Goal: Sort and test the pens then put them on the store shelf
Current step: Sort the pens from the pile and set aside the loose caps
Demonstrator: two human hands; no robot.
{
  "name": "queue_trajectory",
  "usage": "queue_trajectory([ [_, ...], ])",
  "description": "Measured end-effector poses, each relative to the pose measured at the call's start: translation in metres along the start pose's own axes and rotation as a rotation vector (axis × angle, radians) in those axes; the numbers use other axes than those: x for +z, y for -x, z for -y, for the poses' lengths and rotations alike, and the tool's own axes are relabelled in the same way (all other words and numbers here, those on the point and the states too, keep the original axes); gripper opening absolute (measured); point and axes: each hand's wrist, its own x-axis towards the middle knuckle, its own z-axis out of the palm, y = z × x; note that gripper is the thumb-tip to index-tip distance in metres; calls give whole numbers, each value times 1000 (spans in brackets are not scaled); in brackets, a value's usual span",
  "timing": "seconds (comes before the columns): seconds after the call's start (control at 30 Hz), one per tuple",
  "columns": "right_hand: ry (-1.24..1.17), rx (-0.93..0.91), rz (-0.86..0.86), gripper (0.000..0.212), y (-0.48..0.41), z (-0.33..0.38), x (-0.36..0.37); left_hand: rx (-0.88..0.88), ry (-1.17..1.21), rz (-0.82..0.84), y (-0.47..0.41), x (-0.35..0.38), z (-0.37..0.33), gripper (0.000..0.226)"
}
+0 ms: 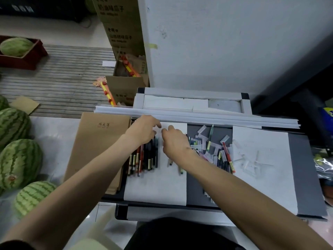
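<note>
Sorting seems under way: left hand over a row of pens, right hand left of a pen pile, curled fingertips nearly meeting, grip unclear; next likely testing on paper below.

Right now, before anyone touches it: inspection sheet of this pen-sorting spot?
Surface: dark grey board under a left sheet and a right sheet of white paper.
Job's things: row of pens on the left sheet; heap of pens and clear caps between the sheets.
Clutter: brown notebooks left of the board; loose caps on the right sheet.
Hands: left hand over the row's top ends, right hand beside it; grips hidden.
Cables: nothing seen.
Surroundings: watermelons left, cardboard boxes behind.
</note>
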Motion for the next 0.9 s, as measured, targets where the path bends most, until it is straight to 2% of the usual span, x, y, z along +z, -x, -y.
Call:
queue_trajectory([
  [0.2, -73, 3, -27, 32, -5, -9, 2, 50, -1, 6, -4, 6, -2, 21],
  [0.37, -234, 59, -74, 30, -5, -20, 3, 60, -20, 24, -5, 7, -4, 21],
  [0.63, -549, 153, -262, 25, 24, -54, -9, 52, 5, -4, -3, 2, -15, 17],
  [0.7, -576, 182, -282, 22, 37, -66, -7, 44, 20, 53, 0, 3, -20, 22],
  [0.83, -606, 235, -302, 17, 61, -86, 0, 25, -70, 190, 4, 14, -28, 53],
  [0.9, -616, 265, -293, 17, 72, -95, 4, 20, -146, 212, 5, 21, -30, 50],
])
